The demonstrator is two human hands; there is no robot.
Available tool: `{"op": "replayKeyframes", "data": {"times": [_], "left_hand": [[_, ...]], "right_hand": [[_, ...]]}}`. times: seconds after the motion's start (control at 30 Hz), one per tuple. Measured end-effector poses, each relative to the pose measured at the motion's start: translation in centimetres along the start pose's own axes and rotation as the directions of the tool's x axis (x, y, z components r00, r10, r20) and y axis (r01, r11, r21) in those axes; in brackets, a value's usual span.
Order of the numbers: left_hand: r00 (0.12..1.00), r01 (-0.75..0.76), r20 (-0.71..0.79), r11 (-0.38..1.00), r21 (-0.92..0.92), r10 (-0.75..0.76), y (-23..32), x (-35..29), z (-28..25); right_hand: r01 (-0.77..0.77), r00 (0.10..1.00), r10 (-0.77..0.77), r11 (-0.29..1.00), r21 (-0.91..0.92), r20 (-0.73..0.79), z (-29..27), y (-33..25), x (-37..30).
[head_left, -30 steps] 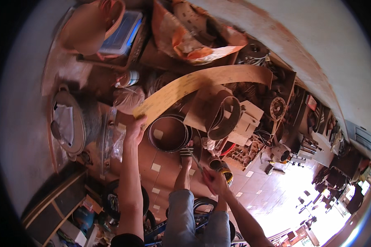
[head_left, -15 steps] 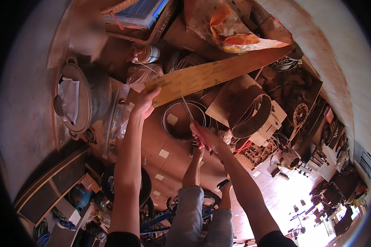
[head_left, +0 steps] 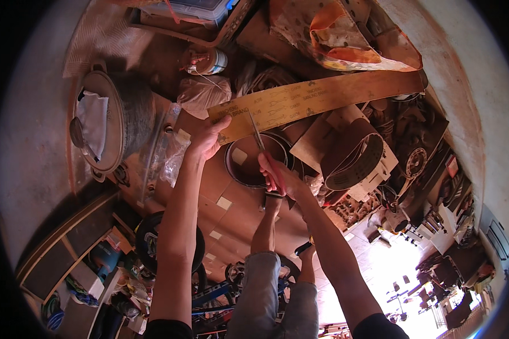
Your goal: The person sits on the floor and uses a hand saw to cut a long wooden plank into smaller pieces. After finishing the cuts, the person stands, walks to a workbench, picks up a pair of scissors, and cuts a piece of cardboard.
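A long tan strip with printing on its back, looking like a sanding belt strip (head_left: 300,101), stretches from my left hand to the far right. My left hand (head_left: 208,140) pinches its near left end, the thumb on top. Red-handled scissors (head_left: 273,169) are gripped in my right hand (head_left: 283,179). Their blades point up and away, lying at the strip's lower edge and over its printed face. Below the strip, a round open tub or ring (head_left: 229,164) stands on the floor, partly covered by the scissors and my right hand.
A large lidded metal pot (head_left: 131,118) stands at left, a white bucket (head_left: 216,61) beyond. At right are a curved brown sanding belt (head_left: 359,169) and cardboard pieces (head_left: 385,168). An orange patterned bag (head_left: 345,39) lies far right; a wooden shelf unit (head_left: 68,248) is lower left.
The scissor blades now reach farther up over the strip. The view has shifted slightly, and the strip's far end appears lower and farther right. Both hands keep their holds.
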State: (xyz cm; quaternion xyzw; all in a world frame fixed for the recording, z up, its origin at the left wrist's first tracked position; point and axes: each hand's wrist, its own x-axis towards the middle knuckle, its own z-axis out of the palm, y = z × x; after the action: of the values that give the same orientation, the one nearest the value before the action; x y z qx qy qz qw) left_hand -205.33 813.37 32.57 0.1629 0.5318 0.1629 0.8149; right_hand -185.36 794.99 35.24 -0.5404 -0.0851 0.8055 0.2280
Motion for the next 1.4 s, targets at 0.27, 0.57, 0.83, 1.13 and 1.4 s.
{"op": "replayKeyframes", "data": {"times": [0.27,0.57,0.83,1.13,1.4], "left_hand": [[0.999,0.030,0.045,0.998,-0.059,-0.028,-0.7,0.1,-0.7],[1.000,-0.010,0.017,0.999,-0.045,0.011,-1.5,0.0,-1.0],[0.999,-0.039,0.003,0.999,-0.018,0.039,-2.1,0.0,-0.7],[0.999,-0.026,0.034,0.999,-0.045,0.028,-2.1,-0.2,-0.6],[0.996,-0.033,0.075,0.998,-0.051,0.037,-2.1,-0.5,-0.5]], "right_hand": [[0.020,0.999,-0.018,0.999,0.042,-0.027,0.7,1.0,0.7],[0.006,0.999,-0.005,1.000,0.016,-0.047,0.8,1.7,0.9],[-0.002,0.999,0.002,1.000,-0.007,-0.043,0.8,1.6,0.5],[-0.025,0.999,0.025,1.000,-0.001,-0.030,0.7,2.1,0.9],[-0.004,0.998,0.004,1.000,0.005,-0.057,1.1,2.0,0.7]]}}
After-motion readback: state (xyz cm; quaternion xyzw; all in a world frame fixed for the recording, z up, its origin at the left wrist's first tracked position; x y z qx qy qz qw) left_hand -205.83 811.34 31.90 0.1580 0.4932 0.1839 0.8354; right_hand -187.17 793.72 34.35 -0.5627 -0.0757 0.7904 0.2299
